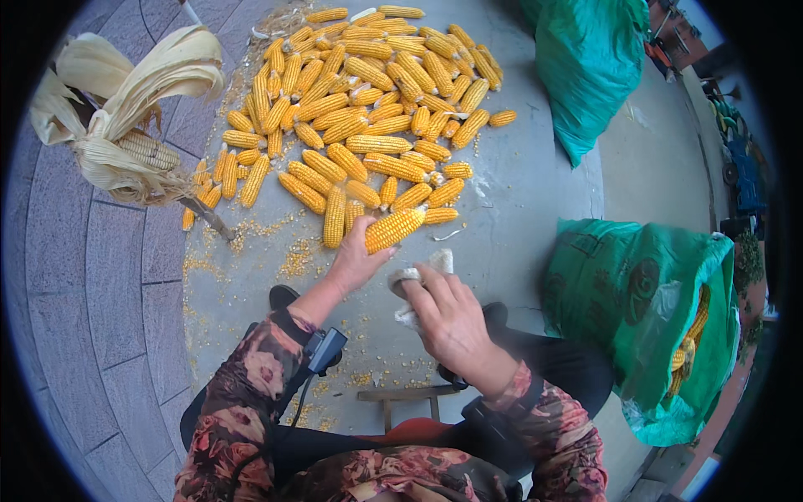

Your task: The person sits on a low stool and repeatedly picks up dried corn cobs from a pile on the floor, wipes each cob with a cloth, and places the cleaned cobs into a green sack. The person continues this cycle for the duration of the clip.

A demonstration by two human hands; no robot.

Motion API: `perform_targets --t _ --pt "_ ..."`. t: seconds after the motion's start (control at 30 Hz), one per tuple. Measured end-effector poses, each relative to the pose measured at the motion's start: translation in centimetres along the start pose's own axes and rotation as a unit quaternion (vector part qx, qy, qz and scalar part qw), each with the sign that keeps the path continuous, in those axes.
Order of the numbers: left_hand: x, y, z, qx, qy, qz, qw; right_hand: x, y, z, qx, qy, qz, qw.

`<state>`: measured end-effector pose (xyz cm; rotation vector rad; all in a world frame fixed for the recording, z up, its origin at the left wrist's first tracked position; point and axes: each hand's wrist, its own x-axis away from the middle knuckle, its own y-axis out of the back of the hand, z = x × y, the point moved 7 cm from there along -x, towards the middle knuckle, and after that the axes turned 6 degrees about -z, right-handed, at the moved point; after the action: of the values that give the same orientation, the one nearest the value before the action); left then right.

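Note:
My left hand [359, 257] grips a husked ear of yellow corn [395, 230] by its lower end, the kernels still on it. To the right and nearer to me, my right hand [448, 314] has its fingers curled around a whitish, cloth-like piece [441, 262]. A greyish rounded part shows under those fingers, too covered to name. The two hands are apart. Just beyond them spreads a large heap of husked corn ears [376, 94] on the concrete floor.
Loose kernels [298, 257] are scattered on the floor. A corn ear with peeled-back husks [147, 150] stands on a stalk at left. On the right lie an open green sack [602, 282] with corn in it and another green sack [586, 69]. A wooden stool frame [408, 395] is below.

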<state>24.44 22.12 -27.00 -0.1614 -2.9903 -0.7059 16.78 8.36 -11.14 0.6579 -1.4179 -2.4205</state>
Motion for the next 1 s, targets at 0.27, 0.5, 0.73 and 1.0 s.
perform_targets --t 0.27,0.5,0.73,1.0 --pt "7.7 -2.6 -12.1 -0.155 -0.166 -0.074 0.971 0.9 4.3 -1.8 0.012 0.007 -0.172 0.985" --pt "10.4 0.3 -13.1 0.610 0.188 0.156 0.753 1.0 10.5 -8.9 -0.121 -0.204 -0.260 0.936" --pt "12.1 -0.1 -12.4 0.608 0.189 0.045 0.770 2.5 9.0 5.7 -0.181 0.183 -0.200 0.945" --pt "11.3 1.7 -27.4 0.327 -0.012 0.160 0.931 0.9 7.8 -9.8 -0.593 -0.241 -0.344 0.687"
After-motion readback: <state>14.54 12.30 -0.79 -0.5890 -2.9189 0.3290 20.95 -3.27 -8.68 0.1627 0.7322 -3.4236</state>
